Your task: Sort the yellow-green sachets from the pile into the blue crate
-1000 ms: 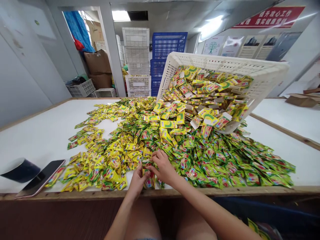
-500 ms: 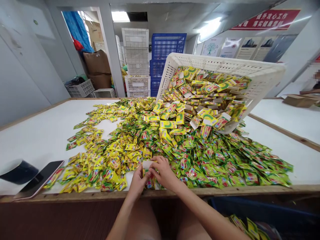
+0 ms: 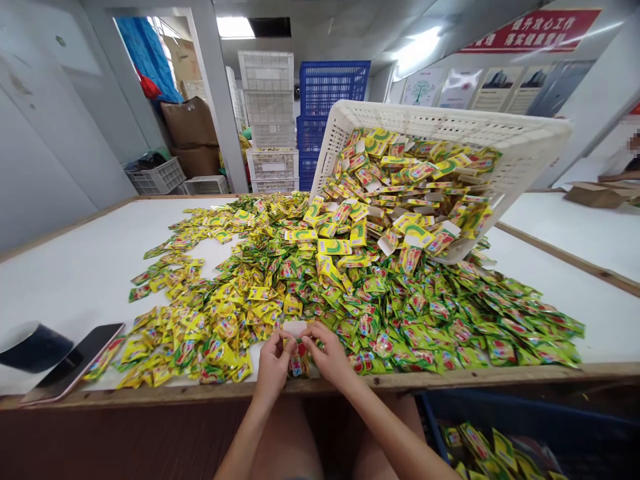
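One small, white-flapped carton [image 3: 294,327] is pinched between the fingertips of the left hand [image 3: 273,361] and right hand [image 3: 328,354], likely light, thin-walled and quick to crease, best held by its side edges, though its body is mostly hidden.

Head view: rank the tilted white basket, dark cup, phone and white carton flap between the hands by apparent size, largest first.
1. Tilted white basket
2. Dark cup and phone: too alike to rank
3. White carton flap between the hands
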Motion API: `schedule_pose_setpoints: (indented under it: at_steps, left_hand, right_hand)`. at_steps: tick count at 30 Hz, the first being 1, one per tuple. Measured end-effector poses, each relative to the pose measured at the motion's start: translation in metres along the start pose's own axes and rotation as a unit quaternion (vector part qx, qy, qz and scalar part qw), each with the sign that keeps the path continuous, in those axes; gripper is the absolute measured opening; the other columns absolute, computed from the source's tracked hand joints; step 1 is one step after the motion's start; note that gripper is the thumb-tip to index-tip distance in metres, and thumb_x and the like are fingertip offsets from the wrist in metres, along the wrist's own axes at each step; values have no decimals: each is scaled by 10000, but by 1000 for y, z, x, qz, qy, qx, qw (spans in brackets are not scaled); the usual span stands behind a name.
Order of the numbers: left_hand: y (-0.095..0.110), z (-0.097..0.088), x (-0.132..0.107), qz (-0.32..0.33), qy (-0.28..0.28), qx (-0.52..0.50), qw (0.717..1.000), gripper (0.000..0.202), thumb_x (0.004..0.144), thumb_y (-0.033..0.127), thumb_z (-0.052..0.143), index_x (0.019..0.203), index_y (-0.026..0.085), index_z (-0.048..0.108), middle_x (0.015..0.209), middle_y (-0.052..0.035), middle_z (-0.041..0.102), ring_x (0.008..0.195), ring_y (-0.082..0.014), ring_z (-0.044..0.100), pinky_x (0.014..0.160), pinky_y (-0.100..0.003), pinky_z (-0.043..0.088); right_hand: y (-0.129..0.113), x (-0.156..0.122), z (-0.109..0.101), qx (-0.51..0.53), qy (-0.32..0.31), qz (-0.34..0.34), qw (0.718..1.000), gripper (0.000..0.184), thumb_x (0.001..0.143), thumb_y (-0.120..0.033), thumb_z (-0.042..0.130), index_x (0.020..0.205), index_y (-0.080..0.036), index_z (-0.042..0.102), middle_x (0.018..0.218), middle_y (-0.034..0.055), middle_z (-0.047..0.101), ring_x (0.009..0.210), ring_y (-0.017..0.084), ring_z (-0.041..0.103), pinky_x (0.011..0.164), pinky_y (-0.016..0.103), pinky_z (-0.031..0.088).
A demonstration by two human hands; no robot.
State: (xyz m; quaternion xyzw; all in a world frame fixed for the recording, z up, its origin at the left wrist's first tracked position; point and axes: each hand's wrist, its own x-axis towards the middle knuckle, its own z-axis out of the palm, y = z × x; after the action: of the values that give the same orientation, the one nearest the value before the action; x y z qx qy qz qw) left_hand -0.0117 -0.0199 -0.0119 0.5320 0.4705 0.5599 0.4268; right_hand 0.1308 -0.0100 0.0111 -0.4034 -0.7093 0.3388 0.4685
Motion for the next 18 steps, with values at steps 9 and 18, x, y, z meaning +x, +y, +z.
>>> schedule_pose_setpoints:
  at_steps: [9, 18]
  left_hand:
    - [13, 5, -6, 33, 23, -34, 999, 170, 783, 317, 557, 892, 191, 589, 955, -70, 630, 932, -201, 576, 873, -323, 408]
    - [21, 5, -8, 40, 5, -30, 999, 140, 775, 285, 569, 813, 167, 634, 906, -71, 630, 905, -206, 573, 848, -304, 425]
  right_hand:
    - [1, -1, 6, 42, 42, -4, 998, 124, 828, -194, 486, 880, -188, 598, 869, 42, 603, 853, 163, 555, 781, 282, 435]
    - [-7, -10, 6, -4, 56, -28, 998, 101, 824, -242, 515, 869, -192, 590, 902, 50, 612, 881, 165, 555, 791, 287, 430]
